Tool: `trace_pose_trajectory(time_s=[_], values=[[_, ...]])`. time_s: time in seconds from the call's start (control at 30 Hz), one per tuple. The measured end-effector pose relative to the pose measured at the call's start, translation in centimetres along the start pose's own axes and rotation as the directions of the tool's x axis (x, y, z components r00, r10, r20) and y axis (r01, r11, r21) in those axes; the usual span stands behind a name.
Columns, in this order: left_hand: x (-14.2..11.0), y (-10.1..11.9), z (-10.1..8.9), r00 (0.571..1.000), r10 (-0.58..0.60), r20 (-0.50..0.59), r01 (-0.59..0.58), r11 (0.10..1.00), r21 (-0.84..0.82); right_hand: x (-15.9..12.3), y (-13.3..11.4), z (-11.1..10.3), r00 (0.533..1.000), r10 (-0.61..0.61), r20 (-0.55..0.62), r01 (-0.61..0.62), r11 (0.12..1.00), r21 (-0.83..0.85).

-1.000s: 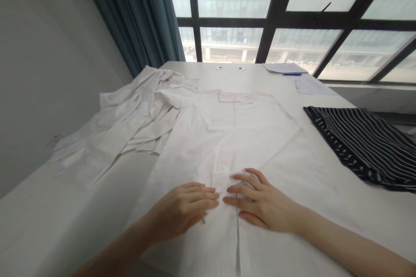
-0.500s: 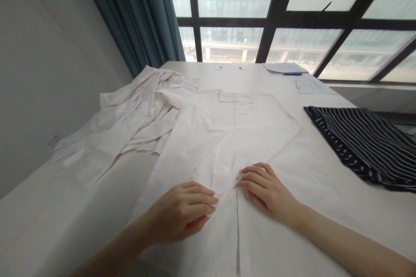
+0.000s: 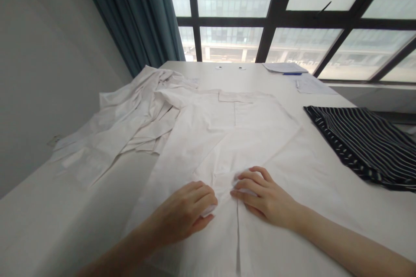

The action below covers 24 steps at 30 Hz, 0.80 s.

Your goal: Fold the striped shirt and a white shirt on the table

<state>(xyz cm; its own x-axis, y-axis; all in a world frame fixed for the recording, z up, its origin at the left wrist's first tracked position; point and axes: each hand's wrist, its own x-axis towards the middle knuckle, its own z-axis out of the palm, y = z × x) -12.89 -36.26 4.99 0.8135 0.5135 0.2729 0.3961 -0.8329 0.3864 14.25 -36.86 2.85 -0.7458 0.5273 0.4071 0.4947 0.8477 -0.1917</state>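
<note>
A white shirt (image 3: 234,138) lies spread flat on the white table (image 3: 48,220), collar toward the window. My left hand (image 3: 185,214) rests on its lower middle with fingers curled, pinching a fold of the cloth between thumb and fingers. My right hand (image 3: 260,197) sits just to the right of it, fingers bent and gathered on the same bunched fabric. The two hands nearly touch over the shirt's centre seam.
A crumpled heap of white garments (image 3: 130,121) lies at the left. A dark striped cloth (image 3: 364,143) lies at the right edge. Papers (image 3: 286,68) and a blue pen (image 3: 291,74) lie at the far end by the window; a teal curtain (image 3: 139,13) hangs at the back left.
Both hands went from lying flat on the shirt to curling their fingers and gathering a fold of cloth between them. The shirt's middle has bunched up slightly.
</note>
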Motion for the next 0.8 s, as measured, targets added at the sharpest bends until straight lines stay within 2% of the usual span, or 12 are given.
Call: trace_pose_trajectory(time_s=[0.1, 0.2, 0.37, 0.57, 0.8], values=[[0.0, 0.01, 0.1, 1.0, 0.018, -0.018, -0.018, 0.999, 0.045, -0.24, -0.15, 0.14, 1.0, -0.008, -0.023, 0.008, 0.999, -0.039], [-0.13, -0.14, -0.02, 0.995, 0.089, -0.032, -0.087, 0.993, 0.075, -0.29, -0.28, 0.07, 1.0, 0.028, -0.007, -0.028, 0.998, -0.055], [-0.2, -0.3, -0.3, 0.987, 0.159, 0.03, -0.161, 0.983, 0.087, -0.11, -0.42, -0.25, 0.996, 0.085, 0.036, -0.084, 0.996, -0.02], [-0.3, -0.26, -0.22, 0.994, 0.095, 0.056, -0.098, 0.994, 0.048, -0.12, -0.35, -0.16, 0.997, 0.068, 0.02, -0.068, 0.998, -0.013], [-0.19, -0.07, -0.46, 0.997, 0.046, 0.065, -0.045, 0.999, -0.013, 0.09, -0.22, -0.16, 0.993, 0.113, -0.026, -0.114, 0.993, -0.035]])
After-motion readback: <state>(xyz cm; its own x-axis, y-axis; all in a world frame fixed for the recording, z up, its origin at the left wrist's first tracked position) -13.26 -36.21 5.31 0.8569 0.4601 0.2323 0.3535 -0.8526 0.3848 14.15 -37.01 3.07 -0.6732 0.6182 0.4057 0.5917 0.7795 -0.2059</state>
